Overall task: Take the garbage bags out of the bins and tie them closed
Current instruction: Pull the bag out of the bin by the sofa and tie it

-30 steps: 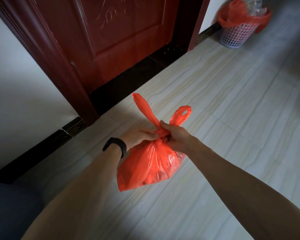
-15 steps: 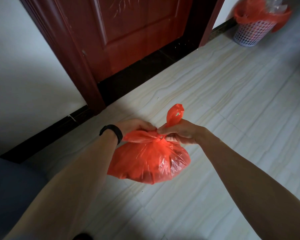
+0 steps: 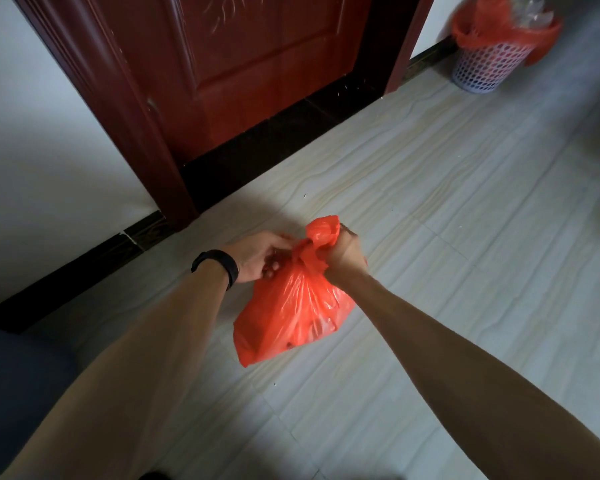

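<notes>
A full orange-red garbage bag (image 3: pixel 291 317) hangs above the tiled floor in front of me, held at its gathered neck. My right hand (image 3: pixel 343 254) is closed in a fist around one bag ear, which sticks up above the fist. My left hand (image 3: pixel 260 254), with a black band on its wrist, grips the other side of the neck with curled fingers. At the far right a white mesh bin (image 3: pixel 485 69) stands by the wall, lined with a second orange-red bag (image 3: pixel 478 27) whose rim is folded over the bin's edge.
A dark red wooden door (image 3: pixel 257 64) with its frame stands ahead on the left, above a black threshold (image 3: pixel 274 143). A black skirting strip runs along the white wall. Pale tiled floor (image 3: pixel 465 220) stretches to the right. A dark object fills the lower left corner.
The two loose bag ears that stood up have been drawn down into a tight bunch at the neck. My right hand has turned into a fist over one ear.
</notes>
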